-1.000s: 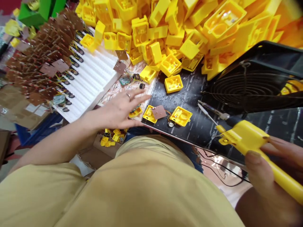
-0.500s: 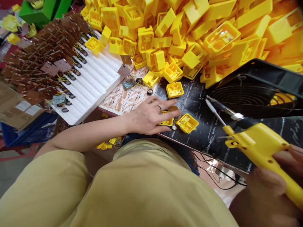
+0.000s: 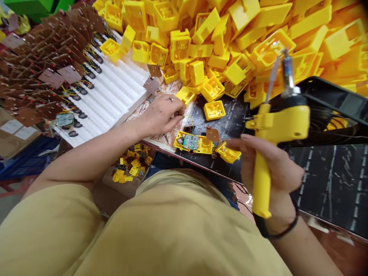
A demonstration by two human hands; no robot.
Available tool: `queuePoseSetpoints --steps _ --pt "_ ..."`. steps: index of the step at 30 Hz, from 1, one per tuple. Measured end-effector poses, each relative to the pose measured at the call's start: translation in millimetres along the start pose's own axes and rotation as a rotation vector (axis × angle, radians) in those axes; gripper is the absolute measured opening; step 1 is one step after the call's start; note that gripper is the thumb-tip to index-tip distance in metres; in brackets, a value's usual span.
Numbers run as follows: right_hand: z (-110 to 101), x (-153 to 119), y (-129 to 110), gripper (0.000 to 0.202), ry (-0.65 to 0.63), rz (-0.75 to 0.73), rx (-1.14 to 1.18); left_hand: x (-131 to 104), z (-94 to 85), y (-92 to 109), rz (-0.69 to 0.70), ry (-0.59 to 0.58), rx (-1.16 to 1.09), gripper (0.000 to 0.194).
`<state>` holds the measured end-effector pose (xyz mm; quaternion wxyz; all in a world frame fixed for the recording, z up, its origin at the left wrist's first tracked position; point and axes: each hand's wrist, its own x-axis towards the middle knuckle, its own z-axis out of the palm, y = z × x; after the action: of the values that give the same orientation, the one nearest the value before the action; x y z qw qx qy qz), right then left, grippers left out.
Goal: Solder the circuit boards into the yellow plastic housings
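While the right hand [image 3: 280, 174] grips a yellow soldering gun [image 3: 287, 120], its fingertips near a tilted casing [image 3: 229, 154], the left hand [image 3: 162, 114] curls beside an open yellow case [image 3: 206, 148] on the black mat [image 3: 330, 184] — whether holding anything, I cannot tell.

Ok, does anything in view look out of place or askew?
Yes: a tilted yellow case sits askew by the right hand, and a stray yellow case appears to sit on the white foam, beside the brown boards. No damage stands out.
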<state>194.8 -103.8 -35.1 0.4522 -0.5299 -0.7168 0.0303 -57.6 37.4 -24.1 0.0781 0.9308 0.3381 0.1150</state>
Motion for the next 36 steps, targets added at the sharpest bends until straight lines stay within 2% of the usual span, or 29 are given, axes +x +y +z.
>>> queuePoseSetpoints --steps 2,5,9,14,19,22,28,31,36 --pt "22.0 15.1 -4.0 0.034 0.009 -0.076 0.013 -4.5 -2.1 2.5 0.024 0.009 -0.111 0.019" --pt "50.5 34.2 -10.8 0.041 -0.037 -0.144 0.052 -8.0 -2.8 4.7 0.088 0.001 -0.137 0.022" --pt "71.0 43.4 -14.3 0.036 -0.099 -0.159 0.075 -9.6 -1.1 0.2 0.154 -0.002 -0.131 0.024" --pt "66.4 33.6 -13.1 0.035 -0.168 -0.103 0.092 -3.4 -2.1 -5.2 0.046 0.091 -0.179 0.041" --pt "56.8 29.6 -13.2 0.04 -0.15 -0.104 0.079 14.3 -3.4 -2.3 -0.078 0.108 -0.018 0.041" --pt "52.0 32.6 -10.8 0.037 -0.104 -0.087 0.07 21.4 -11.4 -5.8 -0.051 0.031 -0.102 0.037" --pt "45.7 35.4 -4.8 0.036 -0.034 -0.063 0.079 23.0 -33.5 -16.7 0.068 -0.226 -0.338 0.028" --pt "47.1 31.0 -6.0 0.039 -0.038 -0.023 0.119 24.3 -34.2 -18.2 0.071 -0.23 -0.326 0.029" --pt "47.9 27.1 -10.5 0.037 -0.068 -0.013 0.155 31.4 -29.4 -20.7 0.083 -0.129 -0.205 0.025"
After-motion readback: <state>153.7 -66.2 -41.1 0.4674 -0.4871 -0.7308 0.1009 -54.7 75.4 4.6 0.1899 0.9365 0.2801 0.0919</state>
